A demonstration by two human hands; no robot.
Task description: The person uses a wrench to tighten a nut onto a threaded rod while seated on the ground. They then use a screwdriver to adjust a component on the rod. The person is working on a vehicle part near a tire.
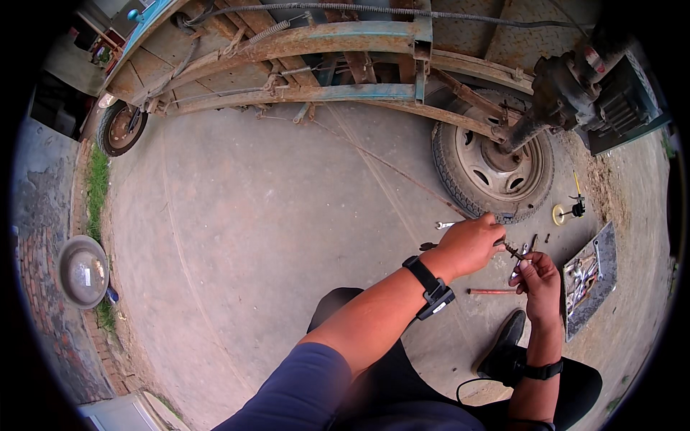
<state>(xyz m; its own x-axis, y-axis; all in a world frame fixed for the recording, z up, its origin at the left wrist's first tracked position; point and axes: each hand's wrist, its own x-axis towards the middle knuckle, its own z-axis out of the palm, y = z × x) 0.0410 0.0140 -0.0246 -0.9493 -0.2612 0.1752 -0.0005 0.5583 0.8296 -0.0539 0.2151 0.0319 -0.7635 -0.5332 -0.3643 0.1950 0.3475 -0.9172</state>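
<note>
A long thin rusty rod (pixel 390 166) slants down from under the vehicle frame to my left hand (pixel 471 246), whose fingers are closed round it. On the other side of that hand a short dark threaded end (pixel 512 251) sticks out in line with the rod; the hand hides where they join. My right hand (pixel 540 286) pinches the tip of this piece between thumb and fingers. Just beyond both hands stands a wheel (pixel 496 161) with a worn tyre. Loose wrenches (pixel 525 249) lie on the concrete behind the threaded end.
Overhead spans the rusty vehicle frame (pixel 338 42), partly blue. A grey tray (pixel 609 287) of tools sits to the right, near an oil can (pixel 577 207). One orange-red bar (pixel 492 292) lies by my shoe (pixel 504 337). A metal basin (pixel 84 272) is far left.
</note>
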